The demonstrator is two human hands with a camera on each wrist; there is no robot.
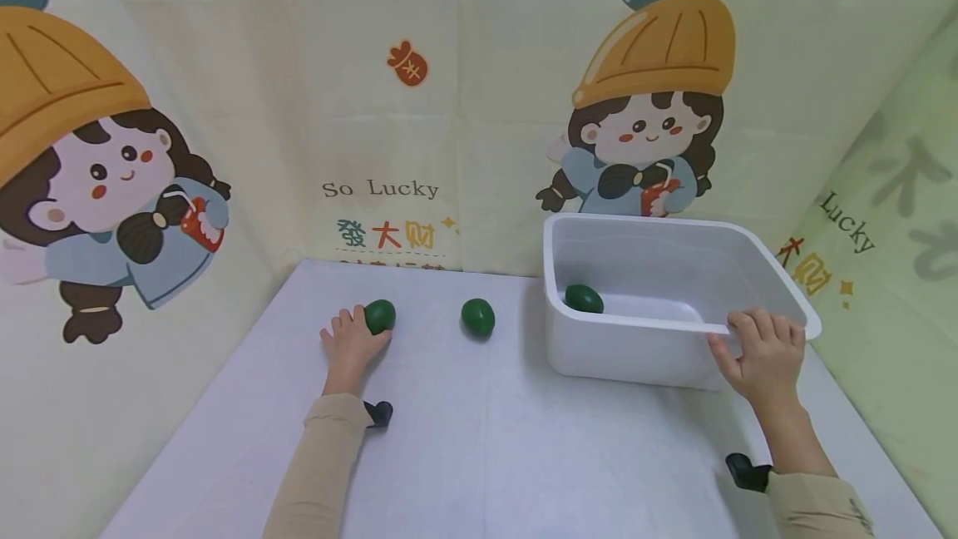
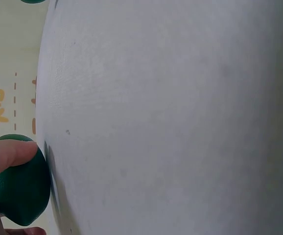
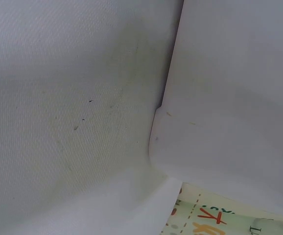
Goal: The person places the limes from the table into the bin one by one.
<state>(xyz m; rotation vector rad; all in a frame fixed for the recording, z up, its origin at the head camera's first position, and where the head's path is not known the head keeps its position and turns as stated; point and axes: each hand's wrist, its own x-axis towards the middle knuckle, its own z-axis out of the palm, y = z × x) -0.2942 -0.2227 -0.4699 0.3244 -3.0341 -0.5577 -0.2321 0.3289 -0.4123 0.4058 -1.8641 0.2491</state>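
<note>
While the left hand (image 1: 352,341) curls its fingers (image 2: 9,152) around a green ball (image 1: 380,316) on the table (image 1: 464,439), the right hand (image 1: 763,356) grips the bin (image 1: 621,348) rim. Another ball (image 1: 477,317) lies near, a third (image 1: 584,299) inside the bin.

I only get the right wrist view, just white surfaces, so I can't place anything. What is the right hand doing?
Observer: The right hand grips the near rim of a white tub.
Operator: Anything in the tub?
Observer: One dark green egg-shaped object inside it, by its left wall.
Operator: And the other hand?
Observer: The left hand holds a second green one on the table.
Operator: Any more?
Observer: A third green one lies free between that hand and the tub.
</note>
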